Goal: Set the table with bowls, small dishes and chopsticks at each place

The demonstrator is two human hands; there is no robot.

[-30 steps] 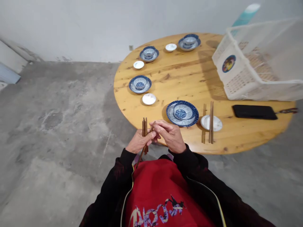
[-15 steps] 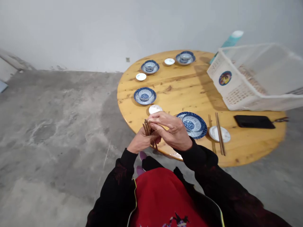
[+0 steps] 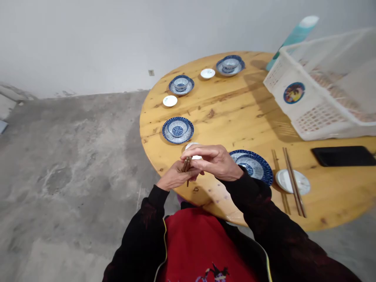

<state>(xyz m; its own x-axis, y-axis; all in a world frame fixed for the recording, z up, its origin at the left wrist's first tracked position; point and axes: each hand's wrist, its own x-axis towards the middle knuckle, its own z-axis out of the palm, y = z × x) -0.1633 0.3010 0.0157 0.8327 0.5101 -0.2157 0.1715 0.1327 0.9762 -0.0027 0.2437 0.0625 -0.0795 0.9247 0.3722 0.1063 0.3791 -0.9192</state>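
My left hand is closed round a bundle of brown chopsticks, held upright over the near edge of the round wooden table. My right hand is curled over the top of the same bundle, its fingertips pinching the sticks. Just behind the hands sits a small white dish, partly hidden. To the right lies a blue patterned plate with a bowl on it.
A pair of chopsticks rests across a white saucer at the right. Three more blue plate-and-bowl sets with white saucers ring the table's left and far side. A white plastic basket and a black phone stand at the right.
The view has shifted, and my hands now sit further over the table's edge. The chopstick bundle has sunk lower in my left hand, with my right hand closing over its top.
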